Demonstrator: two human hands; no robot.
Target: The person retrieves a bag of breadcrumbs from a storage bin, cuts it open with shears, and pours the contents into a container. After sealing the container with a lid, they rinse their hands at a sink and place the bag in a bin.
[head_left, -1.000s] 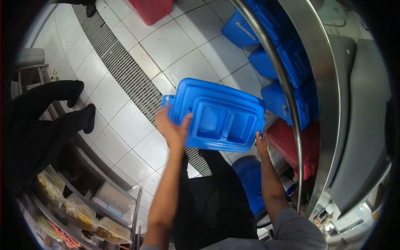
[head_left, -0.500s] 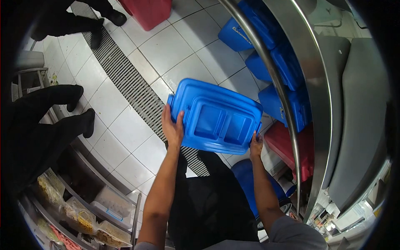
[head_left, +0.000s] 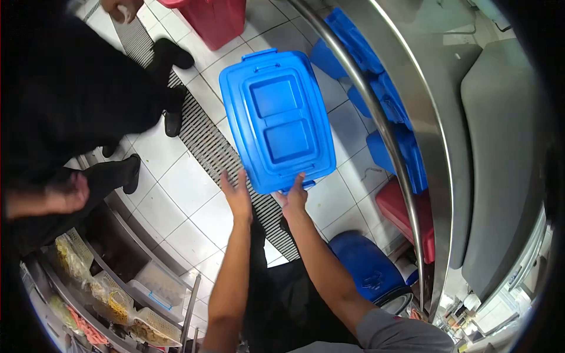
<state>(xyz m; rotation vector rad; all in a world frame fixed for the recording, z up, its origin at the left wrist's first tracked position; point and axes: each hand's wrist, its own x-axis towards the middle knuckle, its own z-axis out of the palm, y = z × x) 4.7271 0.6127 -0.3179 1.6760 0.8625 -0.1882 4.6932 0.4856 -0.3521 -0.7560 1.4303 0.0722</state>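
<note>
Blue plastic lid [head_left: 276,120], rectangular with rounded corners and two recessed panels, is held up over the white tiled floor [head_left: 176,182] and its ribbed drain grate [head_left: 203,138]. Its near edge is pinched by the right hand [head_left: 292,199]. The left hand [head_left: 237,194] is spread open just beside it, not touching.

Red bin [head_left: 215,17], floor drain grate [head_left: 206,141], blue crates [head_left: 400,153] stacked by steel rail [head_left: 376,117].

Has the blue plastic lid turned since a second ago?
Yes. The blue plastic lid has swung round, its long side now running roughly along the steel rail instead of across it.
</note>
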